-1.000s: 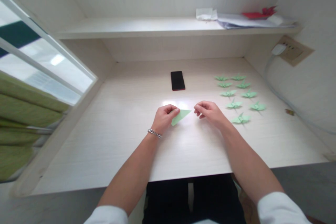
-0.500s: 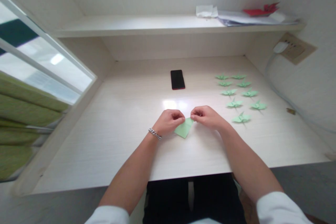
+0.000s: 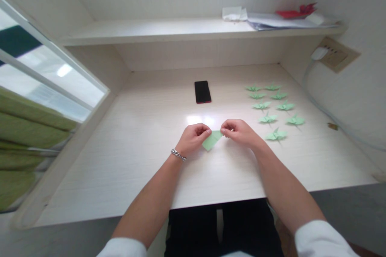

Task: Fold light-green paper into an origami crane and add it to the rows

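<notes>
A light green piece of origami paper (image 3: 212, 140), folded, is held between both hands above the desk near its front middle. My left hand (image 3: 196, 137), with a chain bracelet at the wrist, pinches the paper's left side between thumb and fingers. On the opposite side, my right hand (image 3: 237, 131) pinches the upper right corner. One point of the paper hangs toward me. Parts of its edges are hidden under the fingertips. Several folded green paper cranes (image 3: 276, 135) stand in two rough columns to the right of my right hand.
A black phone (image 3: 203, 92) lies beyond my hands on the pale desk (image 3: 135, 128). The shelf (image 3: 150, 32) above carries papers (image 3: 271, 23) and a red folded item (image 3: 307, 9). On the right wall, a white charger (image 3: 319, 53) with a cable sits in the socket. A window and green curtain flank the left.
The paper has tilted and its lower point has swung up and to the left. Both hands have shifted slightly, keeping their pinch. The whole view has moved a little.
</notes>
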Available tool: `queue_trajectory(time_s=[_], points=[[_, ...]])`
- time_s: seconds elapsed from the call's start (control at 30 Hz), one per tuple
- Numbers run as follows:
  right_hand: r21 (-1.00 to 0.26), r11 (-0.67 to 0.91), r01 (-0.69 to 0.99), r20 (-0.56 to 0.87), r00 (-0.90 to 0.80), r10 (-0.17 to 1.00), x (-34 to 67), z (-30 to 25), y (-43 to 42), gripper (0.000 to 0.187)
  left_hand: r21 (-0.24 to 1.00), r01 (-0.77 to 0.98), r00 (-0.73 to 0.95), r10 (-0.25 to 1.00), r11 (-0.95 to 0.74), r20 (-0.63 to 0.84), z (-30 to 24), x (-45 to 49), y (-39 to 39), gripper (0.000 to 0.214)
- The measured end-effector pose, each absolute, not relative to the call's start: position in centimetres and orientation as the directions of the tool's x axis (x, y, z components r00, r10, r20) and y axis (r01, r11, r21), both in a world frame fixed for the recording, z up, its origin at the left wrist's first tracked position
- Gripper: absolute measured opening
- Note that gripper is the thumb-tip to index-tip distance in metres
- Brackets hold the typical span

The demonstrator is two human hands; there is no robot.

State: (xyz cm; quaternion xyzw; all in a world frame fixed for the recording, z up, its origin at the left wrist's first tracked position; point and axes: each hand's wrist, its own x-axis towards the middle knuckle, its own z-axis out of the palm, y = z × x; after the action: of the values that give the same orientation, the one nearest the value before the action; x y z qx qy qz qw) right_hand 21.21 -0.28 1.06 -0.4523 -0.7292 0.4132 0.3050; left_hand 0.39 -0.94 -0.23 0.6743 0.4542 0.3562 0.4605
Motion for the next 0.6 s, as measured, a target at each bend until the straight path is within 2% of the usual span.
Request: queue_trajectory(time_s=[0.2,0.47,0.6], points=[[-0.815,0.31,0.491,0.04,-0.485,0.874,20.0,0.8,-0.5,0.014,0.853,0.441,0.416,0.906,-0.28,0.082,0.1,0.2,-1.2,0.021],[-0.881,0.126,0.457,-0.082,-0.408,0.909,22.6,0.3,0.4,0.012,0.912,0.368,0.244,0.965,-0.183,0.095,-0.1,-2.0,0.0,0.022],[-0.927,0.081,0.367,-0.031,-0.29,0.957,22.8,0.2,0.7,0.014,0.932,0.323,0.219,0.971,-0.164,0.095,0.0,-2.3,0.2,0.022]])
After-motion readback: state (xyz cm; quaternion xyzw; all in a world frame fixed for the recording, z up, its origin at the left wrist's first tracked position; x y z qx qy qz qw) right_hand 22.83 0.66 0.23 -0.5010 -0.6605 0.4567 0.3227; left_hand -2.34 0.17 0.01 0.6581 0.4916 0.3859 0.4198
